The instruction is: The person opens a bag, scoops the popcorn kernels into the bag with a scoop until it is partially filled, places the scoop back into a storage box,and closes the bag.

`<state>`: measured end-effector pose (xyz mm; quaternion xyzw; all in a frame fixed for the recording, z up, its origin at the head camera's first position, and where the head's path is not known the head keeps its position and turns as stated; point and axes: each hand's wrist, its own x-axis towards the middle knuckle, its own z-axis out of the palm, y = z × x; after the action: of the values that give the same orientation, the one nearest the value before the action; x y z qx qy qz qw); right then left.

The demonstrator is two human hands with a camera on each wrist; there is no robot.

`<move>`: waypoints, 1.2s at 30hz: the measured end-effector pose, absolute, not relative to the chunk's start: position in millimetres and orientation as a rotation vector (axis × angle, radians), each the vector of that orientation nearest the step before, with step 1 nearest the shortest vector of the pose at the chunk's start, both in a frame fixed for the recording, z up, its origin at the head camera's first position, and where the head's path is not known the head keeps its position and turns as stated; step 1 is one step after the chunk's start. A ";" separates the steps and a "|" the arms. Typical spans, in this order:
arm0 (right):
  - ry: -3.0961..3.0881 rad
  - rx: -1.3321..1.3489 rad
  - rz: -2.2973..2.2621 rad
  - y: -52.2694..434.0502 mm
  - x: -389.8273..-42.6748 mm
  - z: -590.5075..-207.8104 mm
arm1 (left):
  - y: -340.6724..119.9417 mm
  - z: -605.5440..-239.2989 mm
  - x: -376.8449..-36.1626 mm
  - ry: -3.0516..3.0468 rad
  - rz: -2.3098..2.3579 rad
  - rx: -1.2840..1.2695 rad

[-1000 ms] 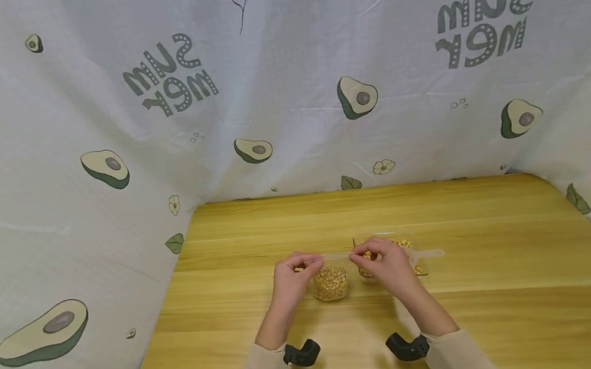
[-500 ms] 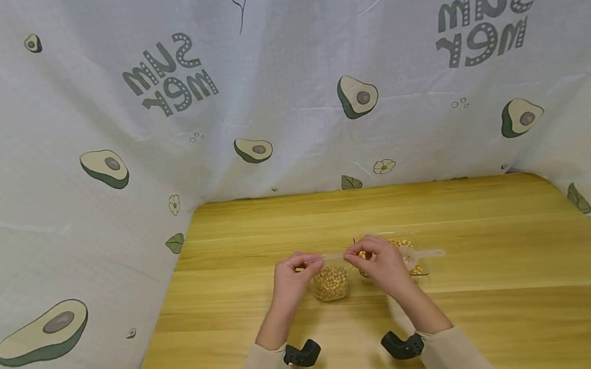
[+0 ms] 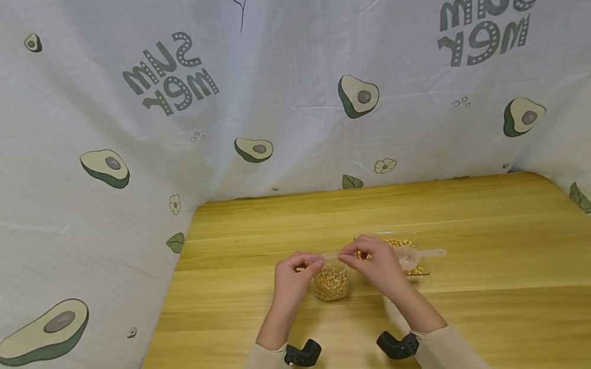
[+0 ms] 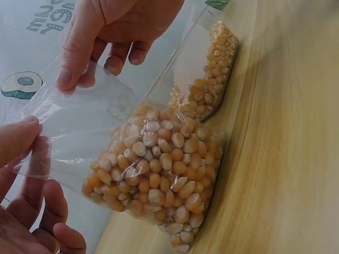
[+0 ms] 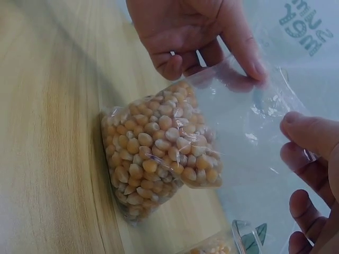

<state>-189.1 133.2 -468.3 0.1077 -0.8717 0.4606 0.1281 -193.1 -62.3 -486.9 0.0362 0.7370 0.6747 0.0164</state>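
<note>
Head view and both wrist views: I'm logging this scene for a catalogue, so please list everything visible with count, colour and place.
bag of corn kernels: one, clear with yellow kernels, table centre, pinched at its top by both hands.
tray of kernels: one, clear, just right of the bag.
scoop: one, clear, lying across the tray.
table: one, light wood.
backdrop cloth: one, white, avocado print, behind and beside the table.
left hand: pinches the bag's left top.
right hand: pinches its right top.
</note>
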 end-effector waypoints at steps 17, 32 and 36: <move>-2.535 0.321 1.365 125.1 -191.6 -471.0 | -62.6 -487.0 -192.8 2.277 2.111 0.092; -2.555 0.327 1.433 117.0 -191.7 -471.6 | -59.8 -487.2 -193.1 2.256 2.119 0.098; -2.555 0.322 1.434 117.1 -191.7 -471.1 | -59.4 -485.9 -192.9 2.268 2.117 0.096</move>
<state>-191.7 117.1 -471.1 0.1087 -0.8627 0.4843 0.0967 -192.9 -59.4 -485.9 0.0310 0.7306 0.6819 0.0191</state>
